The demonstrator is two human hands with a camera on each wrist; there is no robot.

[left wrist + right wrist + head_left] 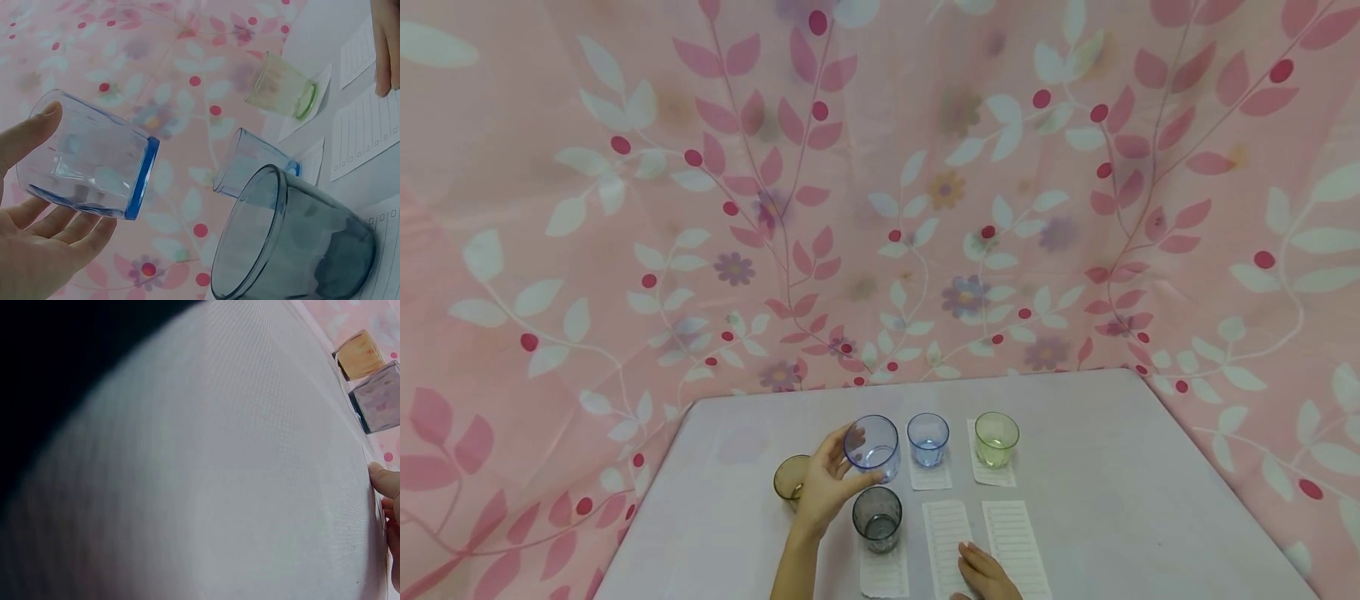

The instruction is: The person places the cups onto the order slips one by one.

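**Amber glass [787,482] partly hidden behind left hand [826,490]**

In the head view, the left thumb covers a little of the large blue glass [880,446]. The left forearm [797,560] runs off the bottom edge, as does the right hand [985,575], which covers part of a paper sheet [946,529]. The print on it is too small to read. In the left wrist view, the dark grey glass [290,240] stands before part of the small blue glass [250,164], and the left edge cuts the left hand. In the right wrist view, the right hand is cut by the right edge; a dark, blurred shape [69,356] in the upper left cannot be identified.
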